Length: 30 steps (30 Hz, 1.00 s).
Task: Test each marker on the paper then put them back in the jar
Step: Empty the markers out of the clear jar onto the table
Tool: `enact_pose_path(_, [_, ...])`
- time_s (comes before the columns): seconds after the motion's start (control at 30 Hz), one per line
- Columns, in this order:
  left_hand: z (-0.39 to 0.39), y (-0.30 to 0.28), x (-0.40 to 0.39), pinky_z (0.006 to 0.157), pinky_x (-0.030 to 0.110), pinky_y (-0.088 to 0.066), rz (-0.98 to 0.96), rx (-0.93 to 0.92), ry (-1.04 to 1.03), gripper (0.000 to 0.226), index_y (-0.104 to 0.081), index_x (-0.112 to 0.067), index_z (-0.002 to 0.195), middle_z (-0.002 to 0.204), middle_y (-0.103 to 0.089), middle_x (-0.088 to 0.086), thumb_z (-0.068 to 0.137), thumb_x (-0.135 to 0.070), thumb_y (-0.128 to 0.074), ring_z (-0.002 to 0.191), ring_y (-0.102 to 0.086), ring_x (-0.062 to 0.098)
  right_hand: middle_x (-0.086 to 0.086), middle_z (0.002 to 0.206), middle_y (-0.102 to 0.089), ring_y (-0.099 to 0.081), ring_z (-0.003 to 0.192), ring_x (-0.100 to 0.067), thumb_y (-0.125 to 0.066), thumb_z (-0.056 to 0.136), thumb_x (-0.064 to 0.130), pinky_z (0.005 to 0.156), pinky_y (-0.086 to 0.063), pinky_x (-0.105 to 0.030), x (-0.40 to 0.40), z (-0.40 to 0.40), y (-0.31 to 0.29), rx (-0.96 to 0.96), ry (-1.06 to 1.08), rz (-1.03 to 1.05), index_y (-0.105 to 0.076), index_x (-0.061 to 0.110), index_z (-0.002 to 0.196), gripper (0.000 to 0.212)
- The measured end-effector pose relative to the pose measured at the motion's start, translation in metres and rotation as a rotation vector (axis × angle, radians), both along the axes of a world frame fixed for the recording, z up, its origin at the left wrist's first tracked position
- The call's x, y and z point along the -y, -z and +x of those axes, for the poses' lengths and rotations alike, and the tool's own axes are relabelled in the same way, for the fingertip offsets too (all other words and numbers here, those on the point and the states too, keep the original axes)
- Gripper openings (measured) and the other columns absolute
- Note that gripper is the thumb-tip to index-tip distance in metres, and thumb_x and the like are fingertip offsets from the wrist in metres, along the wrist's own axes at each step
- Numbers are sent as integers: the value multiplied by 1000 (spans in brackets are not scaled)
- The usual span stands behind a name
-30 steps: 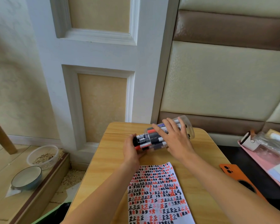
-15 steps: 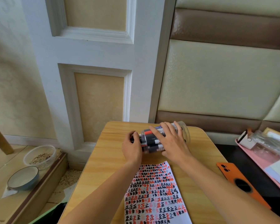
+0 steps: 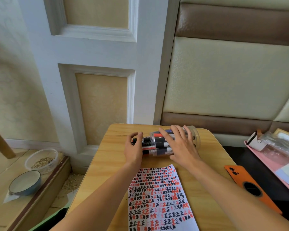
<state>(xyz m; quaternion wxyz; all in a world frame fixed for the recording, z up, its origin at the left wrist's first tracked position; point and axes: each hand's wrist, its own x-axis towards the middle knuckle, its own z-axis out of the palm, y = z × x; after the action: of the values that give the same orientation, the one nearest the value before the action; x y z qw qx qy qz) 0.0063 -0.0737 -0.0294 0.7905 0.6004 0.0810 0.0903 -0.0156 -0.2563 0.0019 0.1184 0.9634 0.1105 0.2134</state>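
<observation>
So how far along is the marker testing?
The white paper is already covered in red and black marks. The clear plastic jar lies sideways under the right hand, while the left hand curls round the protruding markers. No marker is out yet.

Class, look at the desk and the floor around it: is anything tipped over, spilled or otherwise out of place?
The clear jar lies on its side on the table, markers poking out of its mouth toward the left hand; the right hand rests on it. On the floor, grain is scattered outside the plastic bowl.
</observation>
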Motion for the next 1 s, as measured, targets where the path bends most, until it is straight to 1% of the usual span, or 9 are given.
enact_pose_path(0.1, [-2,-1,-3,64,18,-53,51,54,123,28,-67,-31,112,108,-69,-1,92,-50,-68,98,-68,16,-16,153,-41,-34,146,-35,-92,65,33,123,-18,-56,2,1,2,-14,16,3,-13,33,162,125])
enact_pose_path(0.23, [-3,0,-8,71,23,-57,48,81,239,23,-71,-21,109,107,-71,1,91,-34,-75,102,-68,21,-14,154,-37,-30,147,-33,-91,68,33,123,-15,-54,5,1,4,-39,1,17,-13,34,162,122])
enact_pose_path(0.33, [-2,2,-10,65,20,-56,18,55,223,20,-69,-17,112,112,-69,5,95,-26,-71,99,-68,20,-12,155,-36,-29,147,-32,-90,69,34,124,-13,-54,7,1,5,-52,-10,45,-13,34,162,121])
enact_pose_path(0.4, [-1,4,-10,64,22,-56,-28,26,192,16,-67,-14,114,114,-68,10,100,-21,-62,99,-68,23,-12,155,-34,-27,148,-32,-89,70,34,124,-11,-53,7,0,4,-54,-12,45,-13,34,163,120])
enact_pose_path(0.47, [0,5,-9,62,21,-55,-65,9,163,18,-65,-14,115,113,-69,12,101,-23,-58,98,-69,24,-12,155,-34,-27,147,-32,-88,71,34,124,-11,-53,6,-1,4,-49,-18,42,-13,33,162,118])
enact_pose_path(0.6, [-1,3,-7,62,20,-56,-68,24,161,29,-64,-21,119,114,-68,5,94,-36,-70,99,-68,20,-13,153,-37,-30,146,-33,-90,68,34,123,-15,-54,5,-1,3,-25,-23,19,-15,32,162,120])
enact_pose_path(0.73, [4,6,-9,61,19,-56,-74,3,122,26,-67,-16,116,114,-69,7,93,-27,-73,98,-68,21,-15,154,-37,-31,146,-34,-92,66,33,123,-16,-56,7,1,2,-22,-22,17,-17,32,162,122])
enact_pose_path(0.93, [14,12,-26,83,40,-62,-69,26,19,19,-69,-16,108,109,-72,7,92,-25,-75,103,-70,27,-15,151,-39,-34,144,-35,-94,64,32,123,-19,-55,23,0,6,-16,46,50,-23,31,160,120])
enact_pose_path(1.0, [16,13,-31,84,41,-62,-52,22,-7,16,-68,-18,107,108,-71,6,93,-24,-72,101,-70,26,-14,150,-40,-35,142,-34,-95,62,32,122,-21,-54,30,1,8,-17,74,52,-23,30,160,121])
